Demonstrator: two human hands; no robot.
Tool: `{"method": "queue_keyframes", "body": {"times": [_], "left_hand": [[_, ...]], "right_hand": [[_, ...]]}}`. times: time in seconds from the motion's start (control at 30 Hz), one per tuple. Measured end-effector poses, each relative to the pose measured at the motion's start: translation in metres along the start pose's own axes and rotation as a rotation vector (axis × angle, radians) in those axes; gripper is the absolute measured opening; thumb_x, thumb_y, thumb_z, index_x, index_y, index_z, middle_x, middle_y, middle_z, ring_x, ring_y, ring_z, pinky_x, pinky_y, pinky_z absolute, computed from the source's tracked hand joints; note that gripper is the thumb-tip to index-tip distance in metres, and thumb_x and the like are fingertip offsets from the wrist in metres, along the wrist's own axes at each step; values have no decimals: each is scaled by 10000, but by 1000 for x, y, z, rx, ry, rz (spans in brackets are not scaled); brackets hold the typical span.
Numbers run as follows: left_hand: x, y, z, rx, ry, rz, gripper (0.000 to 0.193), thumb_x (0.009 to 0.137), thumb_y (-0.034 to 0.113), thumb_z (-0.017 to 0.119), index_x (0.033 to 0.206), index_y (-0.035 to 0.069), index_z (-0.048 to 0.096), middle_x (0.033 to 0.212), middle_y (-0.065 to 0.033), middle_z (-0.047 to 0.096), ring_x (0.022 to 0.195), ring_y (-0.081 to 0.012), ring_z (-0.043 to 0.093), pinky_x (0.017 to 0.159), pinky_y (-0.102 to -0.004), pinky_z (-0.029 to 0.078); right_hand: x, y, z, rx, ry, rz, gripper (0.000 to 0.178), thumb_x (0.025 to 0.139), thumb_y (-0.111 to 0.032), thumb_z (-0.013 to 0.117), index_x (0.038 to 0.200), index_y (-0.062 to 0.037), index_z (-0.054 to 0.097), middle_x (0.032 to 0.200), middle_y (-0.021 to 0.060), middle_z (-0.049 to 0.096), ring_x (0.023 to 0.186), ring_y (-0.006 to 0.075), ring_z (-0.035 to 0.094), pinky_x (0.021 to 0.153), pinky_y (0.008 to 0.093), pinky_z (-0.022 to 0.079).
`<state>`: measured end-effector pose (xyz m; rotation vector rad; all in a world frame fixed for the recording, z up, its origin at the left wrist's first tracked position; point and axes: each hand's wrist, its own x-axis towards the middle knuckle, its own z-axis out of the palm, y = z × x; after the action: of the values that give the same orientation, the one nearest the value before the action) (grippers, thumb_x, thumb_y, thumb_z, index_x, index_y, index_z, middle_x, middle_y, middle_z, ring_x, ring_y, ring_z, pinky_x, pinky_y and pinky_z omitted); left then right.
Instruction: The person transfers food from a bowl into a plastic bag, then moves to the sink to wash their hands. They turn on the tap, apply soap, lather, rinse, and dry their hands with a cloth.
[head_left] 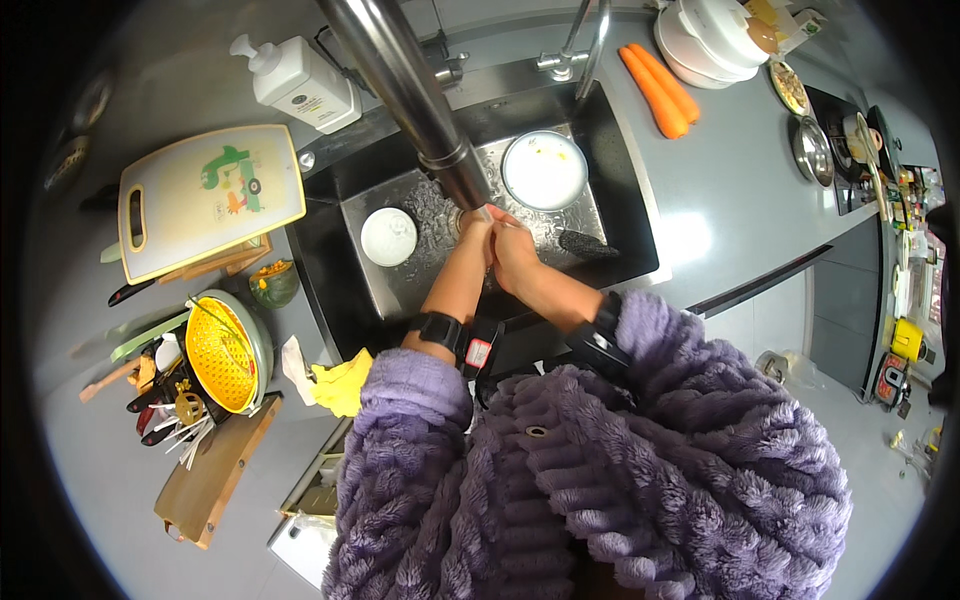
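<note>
In the dark metal sink, my left hand and my right hand press against each other under the end of the big pull-down faucet. Both hands look closed, fingers curled together. Something small and whitish shows at the fingertips, too hidden to name. Splashing water covers the sink floor around them. Left of my hands sits a small white bowl. Beyond the right hand is a larger round bowl with a white inside and a few yellow bits. A dark, textured flat thing lies at the right.
Two carrots and white lidded containers stand on the right counter. A white pump bottle is behind the sink. At left are a cutting board, a pumpkin piece, a yellow colander and a yellow cloth.
</note>
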<state>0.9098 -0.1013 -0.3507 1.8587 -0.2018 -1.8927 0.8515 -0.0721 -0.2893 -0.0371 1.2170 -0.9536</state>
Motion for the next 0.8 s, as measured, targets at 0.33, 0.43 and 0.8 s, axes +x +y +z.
{"method": "queue_keyframes", "body": {"times": [0.33,0.43,0.8], "left_hand": [[-20,21,30,1473,327,1006,290,813,70,492,1071,111,617,1125,-135,575,1092,-299,514,937,-384,399],[-21,9,37,853,304,864,290,829,24,482,1083,91,605,1165,-142,546,1095,-262,514,934,-365,408],[-37,-45,7,-1036,178,328,203,788,-25,465,983,-7,516,1004,-150,562,1052,-274,521,949,-347,413]], "right_hand": [[-40,-29,-11,7,-206,256,335,764,-124,670,1037,-20,506,890,113,584,720,227,602,626,341,513],[-31,-13,-7,99,-89,205,343,765,-174,671,1025,-28,501,830,106,560,733,239,591,640,340,504],[44,22,-32,422,-372,558,463,839,-411,560,1110,-40,504,855,117,618,749,256,612,661,372,507]]}}
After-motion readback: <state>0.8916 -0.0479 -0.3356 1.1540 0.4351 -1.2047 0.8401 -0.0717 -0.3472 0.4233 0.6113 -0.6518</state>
